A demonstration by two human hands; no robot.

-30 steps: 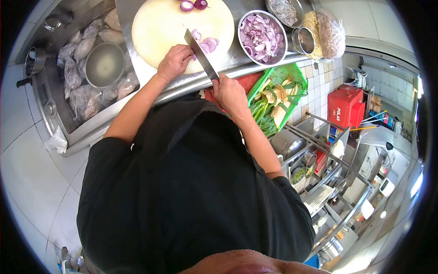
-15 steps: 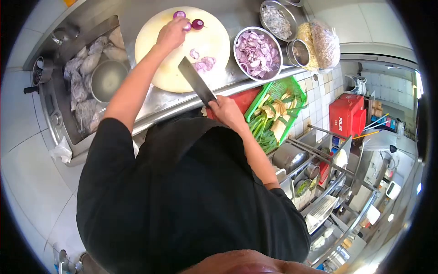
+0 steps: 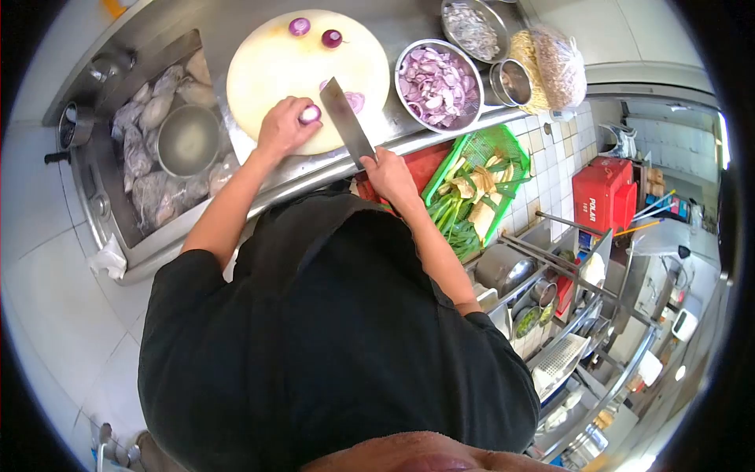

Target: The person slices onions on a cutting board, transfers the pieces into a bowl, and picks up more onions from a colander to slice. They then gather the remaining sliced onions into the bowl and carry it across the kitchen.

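My left hand (image 3: pixel 286 127) is closed on a purple onion half (image 3: pixel 311 115) at the near edge of the round cutting board (image 3: pixel 259 67). In my right hand (image 3: pixel 391 176) is the handle of a cleaver (image 3: pixel 348 119), its broad blade slanting across the board's near right part. Onion slices (image 3: pixel 356 102) lie just beyond the blade, partly hidden by it. Towards the far edge of the board sit a cut onion piece (image 3: pixel 299 27) and a dark purple onion (image 3: pixel 332 38).
Right of the board stands a metal bowl (image 3: pixel 472 108) of sliced onion, with another bowl (image 3: pixel 501 49) behind it. On the left, the sink (image 3: pixel 194 47) holds bagged items and a round pot (image 3: pixel 189 140). Below the counter edge is a green basket (image 3: pixel 515 145) of leafy vegetables.
My left hand has moved from the onions at the far side to the board's near edge, bringing an onion half along. The cleaver stays in my right hand, its blade slightly more upright.
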